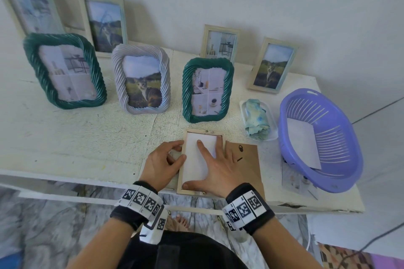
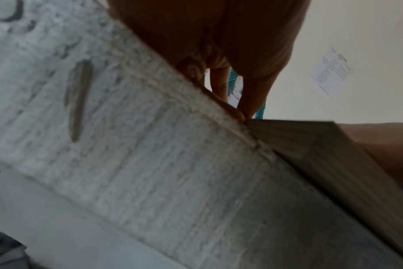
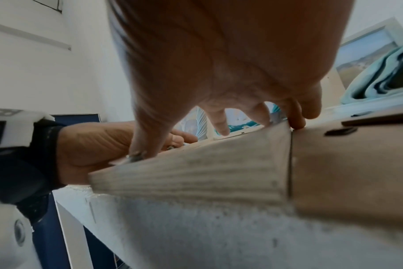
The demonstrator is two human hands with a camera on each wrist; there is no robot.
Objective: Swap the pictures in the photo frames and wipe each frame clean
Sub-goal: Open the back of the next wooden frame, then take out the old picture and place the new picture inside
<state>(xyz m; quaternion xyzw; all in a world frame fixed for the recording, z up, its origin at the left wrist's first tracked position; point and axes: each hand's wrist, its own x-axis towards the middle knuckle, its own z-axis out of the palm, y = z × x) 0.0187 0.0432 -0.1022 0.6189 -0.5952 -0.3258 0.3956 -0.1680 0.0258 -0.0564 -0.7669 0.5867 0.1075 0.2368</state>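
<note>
1. a pale wooden frame (image 1: 202, 162) lies face down at the near edge of the white worktop (image 1: 76, 137), its back open, with a white sheet (image 1: 196, 159) lying inside it.
2. the right hand (image 1: 218, 170) lies flat on that sheet, its fingers (image 1: 204, 148) straight and spread, the thumb along the frame's near rail and the outer fingers reaching the right rail.
3. the left hand (image 1: 162, 164) sits against the frame's left rail, fingers curled, thumb and fingertips touching the rail's edge; whether it truly pinches the rail cannot be told.
4. a brown backing board (image 1: 247, 159) lies flat just beside the frame on the right, partly under the right hand.
5. a blue-green cloth (image 1: 256, 119) rests crumpled in a small white tray (image 1: 242, 108) behind the board.
6. a purple basket (image 1: 319, 137) at the worktop's right end holds a white sheet.
7. standing behind: a large green twisted frame (image 1: 63, 70), a grey twisted frame (image 1: 141, 78) with a cat picture, and a smaller green twisted frame (image 1: 206, 89).
8. four pale flat frames stand along the wall, two at the far left and two toward the right.
</note>
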